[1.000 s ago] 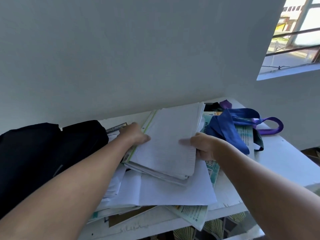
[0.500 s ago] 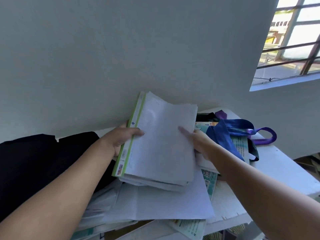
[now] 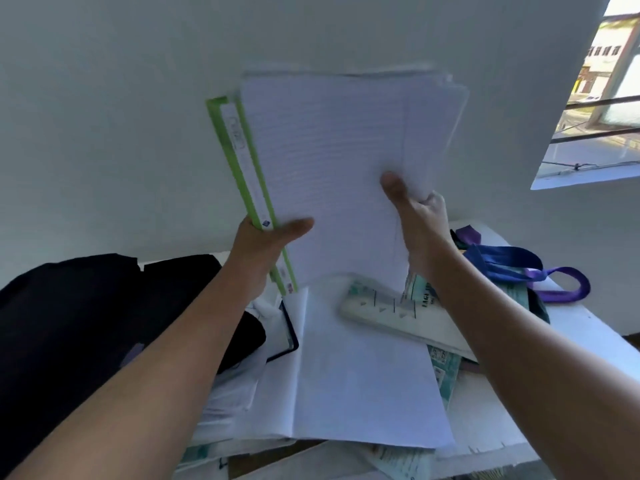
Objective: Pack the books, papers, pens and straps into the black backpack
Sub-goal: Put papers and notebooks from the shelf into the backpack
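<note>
A stack of lined white papers with a green-edged notebook (image 3: 332, 174) is held upright, well above the table. My left hand (image 3: 266, 244) grips its lower left edge at the green spine, thumb on the front. My right hand (image 3: 415, 216) pinches the lower right edge, thumb on the front sheet. The black backpack (image 3: 79, 327) lies on the table at the left. More white papers (image 3: 360, 382) and a pale green booklet (image 3: 398, 313) lie on the table below the stack. Blue and purple straps (image 3: 519, 268) lie at the right.
The white table (image 3: 581, 344) stands against a white wall; its front edge runs along the bottom of the view. A dark-edged book (image 3: 287, 334) peeks out beside the backpack. A barred window (image 3: 599, 98) is at the upper right.
Both hands have lifted the paper stack off the pile and tipped it upright in front of the wall. The pale green booklet beneath it has come into view.
</note>
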The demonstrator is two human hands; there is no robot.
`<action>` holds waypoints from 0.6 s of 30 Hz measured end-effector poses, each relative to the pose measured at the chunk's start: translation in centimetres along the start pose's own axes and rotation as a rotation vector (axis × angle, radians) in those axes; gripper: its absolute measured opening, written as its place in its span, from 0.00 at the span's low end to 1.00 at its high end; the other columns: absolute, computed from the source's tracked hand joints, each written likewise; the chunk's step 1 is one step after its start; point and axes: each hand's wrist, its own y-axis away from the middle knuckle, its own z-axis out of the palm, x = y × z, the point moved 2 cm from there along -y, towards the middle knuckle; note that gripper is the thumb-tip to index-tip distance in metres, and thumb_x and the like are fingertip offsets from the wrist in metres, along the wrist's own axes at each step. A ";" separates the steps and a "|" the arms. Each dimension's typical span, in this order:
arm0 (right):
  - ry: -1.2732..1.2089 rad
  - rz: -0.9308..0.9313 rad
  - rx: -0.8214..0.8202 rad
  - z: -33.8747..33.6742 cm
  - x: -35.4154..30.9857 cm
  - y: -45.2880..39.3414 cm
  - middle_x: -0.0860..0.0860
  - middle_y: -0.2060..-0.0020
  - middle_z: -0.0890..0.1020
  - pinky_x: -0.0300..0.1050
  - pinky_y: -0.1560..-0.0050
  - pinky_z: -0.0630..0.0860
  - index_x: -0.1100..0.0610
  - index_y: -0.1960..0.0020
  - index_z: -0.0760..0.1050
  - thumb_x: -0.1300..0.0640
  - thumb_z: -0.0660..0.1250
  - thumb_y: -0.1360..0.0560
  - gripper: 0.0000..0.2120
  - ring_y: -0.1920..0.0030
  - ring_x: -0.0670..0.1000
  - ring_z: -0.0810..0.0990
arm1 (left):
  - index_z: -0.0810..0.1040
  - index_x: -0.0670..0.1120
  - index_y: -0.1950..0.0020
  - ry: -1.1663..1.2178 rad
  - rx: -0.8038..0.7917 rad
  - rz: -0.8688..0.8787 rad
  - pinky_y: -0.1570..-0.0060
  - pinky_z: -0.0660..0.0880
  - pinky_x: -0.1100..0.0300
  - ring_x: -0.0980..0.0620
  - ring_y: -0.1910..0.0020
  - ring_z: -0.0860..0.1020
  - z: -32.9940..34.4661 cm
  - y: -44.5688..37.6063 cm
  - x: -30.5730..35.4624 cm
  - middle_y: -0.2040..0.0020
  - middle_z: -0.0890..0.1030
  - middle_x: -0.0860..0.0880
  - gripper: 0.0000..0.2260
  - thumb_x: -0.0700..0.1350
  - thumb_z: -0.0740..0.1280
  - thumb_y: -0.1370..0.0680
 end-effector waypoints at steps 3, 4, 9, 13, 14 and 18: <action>0.182 0.060 -0.124 -0.5 2.3 1.1 0.44 0.61 0.88 0.42 0.58 0.83 0.52 0.55 0.84 0.47 0.85 0.39 0.18 0.57 0.45 0.87 | 0.84 0.42 0.39 0.048 -0.003 -0.137 0.35 0.77 0.41 0.45 0.42 0.84 -0.2 1.2 -3.3 0.42 0.85 0.43 0.24 0.40 0.83 0.33; 0.229 0.104 -0.154 -0.7 3.5 1.8 0.43 0.61 0.88 0.43 0.57 0.84 0.51 0.54 0.84 0.50 0.86 0.38 0.17 0.56 0.45 0.88 | 0.84 0.43 0.41 0.038 -0.002 -0.168 0.36 0.77 0.41 0.45 0.42 0.84 -0.3 1.6 -4.1 0.42 0.86 0.43 0.21 0.39 0.82 0.32; 0.291 0.175 -0.041 -1.7 5.7 2.5 0.49 0.57 0.89 0.57 0.49 0.85 0.51 0.57 0.86 0.48 0.82 0.30 0.09 0.53 0.56 0.87 | 0.85 0.45 0.42 -0.035 0.002 -0.144 0.39 0.80 0.45 0.47 0.45 0.85 0.5 0.8 -3.8 0.44 0.86 0.45 0.19 0.39 0.82 0.32; 0.253 0.154 0.035 -1.4 4.0 2.6 0.49 0.59 0.88 0.59 0.47 0.85 0.50 0.59 0.84 0.49 0.81 0.28 0.08 0.55 0.52 0.87 | 0.66 0.46 0.34 -0.168 0.258 -0.186 0.41 0.81 0.45 0.46 0.42 0.81 1.6 1.3 -4.4 0.37 0.77 0.43 0.43 0.54 0.86 0.40; 0.214 0.163 0.060 -1.3 3.6 2.6 0.48 0.60 0.88 0.57 0.48 0.85 0.50 0.58 0.83 0.50 0.81 0.28 0.08 0.57 0.50 0.87 | 0.62 0.49 0.33 -0.206 0.356 -0.238 0.37 0.77 0.44 0.45 0.38 0.77 1.9 1.7 -4.5 0.33 0.71 0.44 0.48 0.59 0.86 0.42; -0.155 0.276 0.110 -1.0 2.3 2.1 0.51 0.54 0.87 0.62 0.47 0.84 0.54 0.49 0.81 0.57 0.79 0.26 0.10 0.52 0.55 0.87 | 0.60 0.46 0.21 0.036 0.357 -0.546 0.29 0.69 0.47 0.47 0.30 0.72 3.7 3.3 -4.7 0.26 0.69 0.49 0.54 0.64 0.82 0.38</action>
